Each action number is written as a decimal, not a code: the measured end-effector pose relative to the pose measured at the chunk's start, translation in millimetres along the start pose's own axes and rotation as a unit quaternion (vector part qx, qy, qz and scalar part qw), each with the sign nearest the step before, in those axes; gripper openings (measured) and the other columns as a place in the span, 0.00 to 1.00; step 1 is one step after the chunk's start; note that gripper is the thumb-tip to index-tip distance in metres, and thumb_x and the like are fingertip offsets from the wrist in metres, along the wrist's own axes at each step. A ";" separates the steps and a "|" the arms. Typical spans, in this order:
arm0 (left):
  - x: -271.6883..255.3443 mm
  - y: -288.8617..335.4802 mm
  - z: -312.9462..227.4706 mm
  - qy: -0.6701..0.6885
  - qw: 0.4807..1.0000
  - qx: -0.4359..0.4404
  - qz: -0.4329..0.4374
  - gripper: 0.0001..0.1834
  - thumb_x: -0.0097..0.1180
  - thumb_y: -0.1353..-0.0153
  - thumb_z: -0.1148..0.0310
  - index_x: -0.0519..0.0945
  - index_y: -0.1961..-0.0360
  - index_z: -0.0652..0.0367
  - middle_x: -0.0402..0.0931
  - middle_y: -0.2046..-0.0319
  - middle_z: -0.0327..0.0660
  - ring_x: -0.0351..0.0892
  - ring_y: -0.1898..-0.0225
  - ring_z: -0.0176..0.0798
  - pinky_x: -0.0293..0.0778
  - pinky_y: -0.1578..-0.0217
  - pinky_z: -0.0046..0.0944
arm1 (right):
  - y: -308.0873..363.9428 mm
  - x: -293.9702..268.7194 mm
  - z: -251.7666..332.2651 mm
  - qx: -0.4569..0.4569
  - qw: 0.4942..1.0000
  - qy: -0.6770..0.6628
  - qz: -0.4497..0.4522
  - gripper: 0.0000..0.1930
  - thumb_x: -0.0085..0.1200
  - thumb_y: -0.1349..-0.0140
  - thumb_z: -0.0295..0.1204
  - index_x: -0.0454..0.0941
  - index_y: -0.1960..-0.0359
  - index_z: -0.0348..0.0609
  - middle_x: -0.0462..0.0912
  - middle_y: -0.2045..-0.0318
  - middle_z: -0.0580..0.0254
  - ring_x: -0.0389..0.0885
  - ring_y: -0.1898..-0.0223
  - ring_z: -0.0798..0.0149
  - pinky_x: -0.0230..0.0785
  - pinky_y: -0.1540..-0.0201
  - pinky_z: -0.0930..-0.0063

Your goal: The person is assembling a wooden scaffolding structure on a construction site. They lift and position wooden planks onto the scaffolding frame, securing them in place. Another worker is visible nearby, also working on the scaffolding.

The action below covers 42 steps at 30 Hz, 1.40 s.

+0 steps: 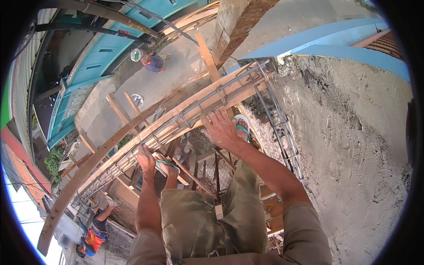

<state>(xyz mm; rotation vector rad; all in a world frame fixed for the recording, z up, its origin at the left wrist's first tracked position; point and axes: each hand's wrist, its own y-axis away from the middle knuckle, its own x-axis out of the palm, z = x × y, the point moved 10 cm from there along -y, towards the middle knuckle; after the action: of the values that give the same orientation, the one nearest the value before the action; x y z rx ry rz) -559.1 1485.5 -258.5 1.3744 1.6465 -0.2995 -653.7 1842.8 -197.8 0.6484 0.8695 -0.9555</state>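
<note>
A long steel rebar cage [182, 118] lies in a wooden trough of boards that slants from the lower left to the upper right. My right hand [221, 129] is closed over the near board [240, 98] of this trough, beside the rebar. Farther left, my left hand [145, 160] grips the trough's near edge next to the cage; its fingertips are partly hidden. My feet, in flip-flops with green straps, stand close by: the left flip-flop [167, 163] is beside my left hand, the right flip-flop [242, 127] just right of my right hand.
Ground lies well below, where one person [153, 62] is near a white bucket [137, 54]. Another person in an orange vest [94, 240] is lower left. A thick wooden post [236, 31] rises ahead. A second rebar cage [282, 132] lies along the rough cement wall [349, 145].
</note>
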 end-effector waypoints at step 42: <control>18.2 11.5 -8.6 -0.105 0.983 0.028 -0.148 0.21 0.40 0.28 0.59 0.72 0.67 0.69 0.71 0.76 0.59 0.68 0.72 0.64 0.65 0.68 0.55 | 119.5 -66.2 -316.9 0.468 0.881 0.020 -0.065 0.19 0.50 0.31 0.46 0.74 0.61 0.38 0.79 0.73 0.36 0.78 0.68 0.33 0.68 0.66 0.47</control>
<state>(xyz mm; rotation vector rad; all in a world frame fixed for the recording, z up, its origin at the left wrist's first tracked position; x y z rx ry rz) -552.1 1507.0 -263.7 1.0939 1.6714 -0.6460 -673.9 2174.6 -290.3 1.4475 0.4384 -1.4953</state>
